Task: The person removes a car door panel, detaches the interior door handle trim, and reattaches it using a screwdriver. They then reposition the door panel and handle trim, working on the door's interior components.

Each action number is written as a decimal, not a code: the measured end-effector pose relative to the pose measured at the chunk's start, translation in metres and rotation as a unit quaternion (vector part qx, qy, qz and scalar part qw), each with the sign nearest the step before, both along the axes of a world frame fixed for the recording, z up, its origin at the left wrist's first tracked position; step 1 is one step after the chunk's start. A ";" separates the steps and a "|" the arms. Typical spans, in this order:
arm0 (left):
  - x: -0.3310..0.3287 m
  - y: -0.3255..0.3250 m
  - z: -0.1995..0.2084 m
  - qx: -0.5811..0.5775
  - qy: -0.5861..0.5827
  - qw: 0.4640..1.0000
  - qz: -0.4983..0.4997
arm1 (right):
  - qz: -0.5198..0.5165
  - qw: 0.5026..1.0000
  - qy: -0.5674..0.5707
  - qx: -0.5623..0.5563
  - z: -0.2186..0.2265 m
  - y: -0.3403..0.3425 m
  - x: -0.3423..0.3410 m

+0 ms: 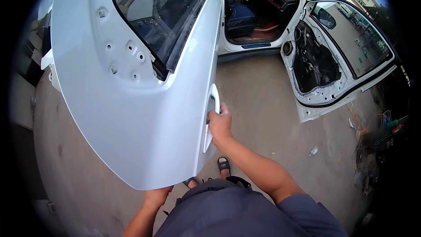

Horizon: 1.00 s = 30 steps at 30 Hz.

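A large silver-white car door (131, 118) fills the left and middle of the head view, its smooth outer side and white pull handle (214, 98) toward me. My right hand (221, 125) is closed around that handle, with the thumb on the near side. Down at the panel's lower edge, my left hand (158, 195) grips from below; its fingers are mostly hidden behind the metal. A dark window (158, 13) with a black seal strip (188, 30) sits in the upper part of the door. Whether hinges still hold this door cannot be made out.
Behind it stands a white car with its cabin open, showing a dark blue seat (240, 14). Another door (318, 61), without its inner trim, hangs open at right. Litter (313, 151) lies on the concrete floor (258, 92). Cables and tools (390, 125) crowd the right edge.
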<state>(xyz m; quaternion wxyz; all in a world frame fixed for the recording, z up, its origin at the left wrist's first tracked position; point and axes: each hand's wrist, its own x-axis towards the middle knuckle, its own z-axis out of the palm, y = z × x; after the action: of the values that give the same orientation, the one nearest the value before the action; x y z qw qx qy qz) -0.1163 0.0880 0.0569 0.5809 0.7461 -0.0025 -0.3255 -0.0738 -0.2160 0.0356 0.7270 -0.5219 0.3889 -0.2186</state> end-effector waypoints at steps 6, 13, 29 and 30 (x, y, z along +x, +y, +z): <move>-0.005 -0.016 -0.003 -0.057 -0.257 0.964 -0.029 | 0.001 1.000 0.004 0.003 -0.002 -0.004 0.001; 0.014 0.001 0.010 -0.057 -0.037 0.994 -0.083 | 0.074 0.997 0.008 0.015 -0.010 -0.034 0.006; -0.083 0.193 -0.148 -0.027 0.200 0.961 0.189 | -0.070 0.995 -0.055 0.053 -0.034 -0.040 -0.050; -0.082 0.192 -0.148 -0.030 0.207 0.957 0.203 | -0.054 0.995 -0.045 0.064 -0.063 -0.043 -0.071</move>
<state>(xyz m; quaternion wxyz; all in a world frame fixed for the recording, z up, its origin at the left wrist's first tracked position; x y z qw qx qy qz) -0.1979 0.2802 -0.0907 0.6445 0.6294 0.2594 -0.3481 -0.1452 -0.2590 -0.0272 0.7625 -0.4423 0.3969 -0.2557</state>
